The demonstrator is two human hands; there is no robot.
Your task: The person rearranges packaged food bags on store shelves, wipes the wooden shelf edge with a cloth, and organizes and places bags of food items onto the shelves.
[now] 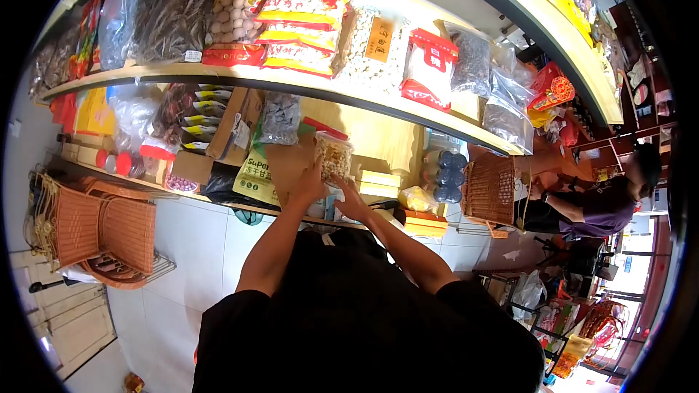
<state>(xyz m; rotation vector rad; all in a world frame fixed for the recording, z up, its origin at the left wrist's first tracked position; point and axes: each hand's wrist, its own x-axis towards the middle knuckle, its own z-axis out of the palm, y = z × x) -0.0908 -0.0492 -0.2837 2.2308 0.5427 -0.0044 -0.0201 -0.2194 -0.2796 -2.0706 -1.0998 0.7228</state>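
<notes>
- Pale tiled floor [189, 240] below the shelving, running off to the left.
- Middle shelf [466, 110], long and wooden with a dark front edge, loaded with bagged goods side by side.
- Lower shelf [389, 127], beneath it and right in front of the wearer; the clear packet is here, raised in both hands.
- A person in a dark purple shirt [608, 207], at the far right.
- Wicker chair [127, 225], on the floor at the left.
- Wicker basket [491, 189], between the lower shelf and that person.
- Green pouch [256, 180] printed "super", just left of the hands.
- Dark-topped bottles [445, 176], grouped right of the hands, well apart from them.
- Clear packet [334, 155] with a red top edge and pale, nut-like pieces inside, tilted slightly between the hands.
- Left hand [310, 185]: fingers closed on the packet's lower left side, pinching it.
- Right hand [351, 202]: fingers partly bent, tips at the packet's lower end; how firmly they grip, I cannot tell.
- Red lids [124, 164], on jars at the lower shelf's left end.
</notes>
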